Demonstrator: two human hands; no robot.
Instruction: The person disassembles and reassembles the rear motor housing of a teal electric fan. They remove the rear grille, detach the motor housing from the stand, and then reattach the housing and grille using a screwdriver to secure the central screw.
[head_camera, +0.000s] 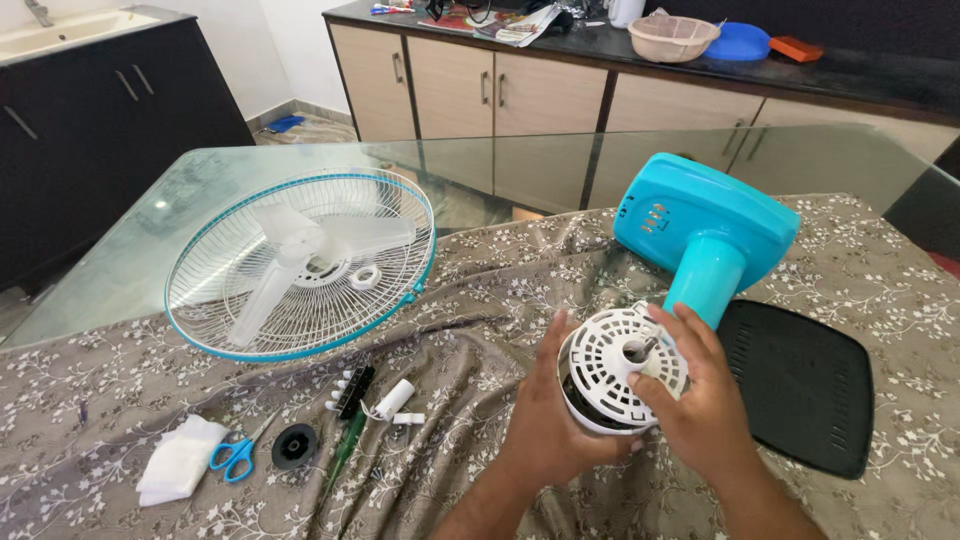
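We work at a glass bench (130, 260) draped with a flowered brown cloth (500, 270). The largest thing on it, at ten o'clock from our hands, is the round wire fan guard (300, 262) with a teal rim, and the clear blade (290, 262) lies in it. At one o'clock lies the turquoise fan body (705, 225), its neck running down to our hands, and a flat black base plate (800, 385) lies at three o'clock. Between our hands sits the white slotted motor housing (615, 365), on the end of that neck, with the short shaft (638, 349) showing at its middle.

Our left hand (548, 425) cups the housing from below and left, its grip wrapped about the rim. Our right hand (700, 400) grasps the right edge, fingers over the face near the shaft.

We judge that the fan is being taken apart and that the motor housing is the part in hand. The next move likely calls for a steady left hold while the right works the cover loose.

At eight o'clock lie smaller things: a white folded cloth (180, 460), blue-handled scissors (236, 456), a black round knob (294, 446), a green-handled screwdriver (345, 450) and a small white cylinder (392, 399).
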